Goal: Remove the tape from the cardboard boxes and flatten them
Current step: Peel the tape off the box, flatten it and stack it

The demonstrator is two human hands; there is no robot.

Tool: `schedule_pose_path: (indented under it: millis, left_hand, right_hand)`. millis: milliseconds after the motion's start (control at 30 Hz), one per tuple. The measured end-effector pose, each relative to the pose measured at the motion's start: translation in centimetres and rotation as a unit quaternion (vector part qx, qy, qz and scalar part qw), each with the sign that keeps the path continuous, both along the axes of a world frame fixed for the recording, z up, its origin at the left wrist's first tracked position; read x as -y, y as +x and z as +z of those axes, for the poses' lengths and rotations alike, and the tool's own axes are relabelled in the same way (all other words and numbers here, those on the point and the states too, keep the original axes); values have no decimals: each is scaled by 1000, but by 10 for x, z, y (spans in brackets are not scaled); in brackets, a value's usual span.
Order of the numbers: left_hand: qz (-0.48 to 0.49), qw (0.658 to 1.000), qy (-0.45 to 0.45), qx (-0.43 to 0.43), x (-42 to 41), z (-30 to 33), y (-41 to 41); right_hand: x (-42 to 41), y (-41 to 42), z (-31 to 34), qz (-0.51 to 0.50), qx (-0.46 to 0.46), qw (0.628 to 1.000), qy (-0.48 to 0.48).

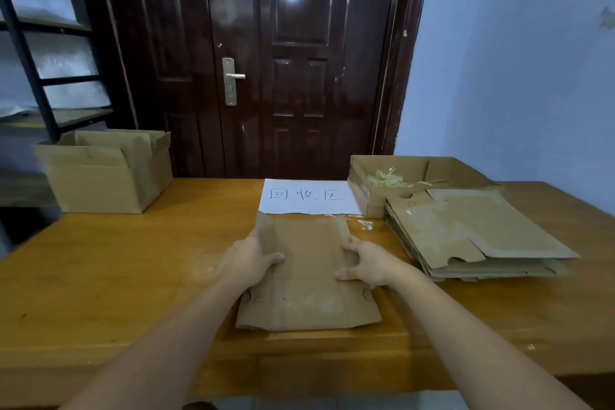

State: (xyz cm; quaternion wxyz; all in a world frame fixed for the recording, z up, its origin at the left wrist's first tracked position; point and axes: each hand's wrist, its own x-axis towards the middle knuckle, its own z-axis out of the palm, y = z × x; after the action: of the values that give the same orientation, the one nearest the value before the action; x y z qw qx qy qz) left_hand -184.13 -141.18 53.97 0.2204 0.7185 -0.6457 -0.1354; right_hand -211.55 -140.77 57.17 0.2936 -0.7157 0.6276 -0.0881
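Note:
A flattened brown cardboard box (307, 280) lies on the wooden table (116, 276) in front of me. My left hand (248, 260) grips its left edge, thumb on top. My right hand (367, 261) grips its right edge, thumb on top as well. A stack of flattened boxes (479, 236) sits to the right. An open cardboard box (106, 170) stands at the table's far left corner. A shallow open box (382, 196) at the back right holds crumpled strips of removed tape (391, 180).
A white paper sheet (307, 196) with handwritten characters lies at the table's far edge. A scrap of tape (366, 225) lies beside it. A dark door (266, 60) stands behind the table, a black metal shelf (40, 76) at left, a blue wall at right.

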Motion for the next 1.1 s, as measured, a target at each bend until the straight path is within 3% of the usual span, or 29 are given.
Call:
schedule_pose_path:
  millis: [133, 200, 267, 333, 467, 600, 733, 867, 1100]
  left_hand:
    - [3, 987, 23, 159, 4, 0, -3]
    - [3, 975, 21, 220, 4, -1, -5]
    - [3, 963, 17, 268, 4, -2, -8]
    - [8, 957, 28, 290, 3, -3, -8]
    - [1, 951, -21, 308, -1, -8, -1]
    - [-130, 947, -81, 283, -5, -13, -4]
    - [-138, 964, 24, 224, -25, -15, -29]
    - [-140, 971, 41, 189, -37, -17, -36]
    - [-241, 938, 131, 214, -28, 14, -8]
  right_hand:
    - [2, 0, 5, 24, -62, 998, 22]
    - [1, 0, 9, 61, -140, 988, 4]
    - [-1, -3, 8, 99, -226, 969, -23]
    - [-4, -6, 4, 104, -247, 963, -27]
    - [-6, -9, -5, 99, -246, 963, -38]
    - [-4, -8, -9, 96, -251, 962, -39]
    - [0, -8, -9, 97, -257, 960, -50]
    - [4, -3, 5, 99, -287, 951, -63]
    - [21, 36, 16, 80, -317, 931, -165]
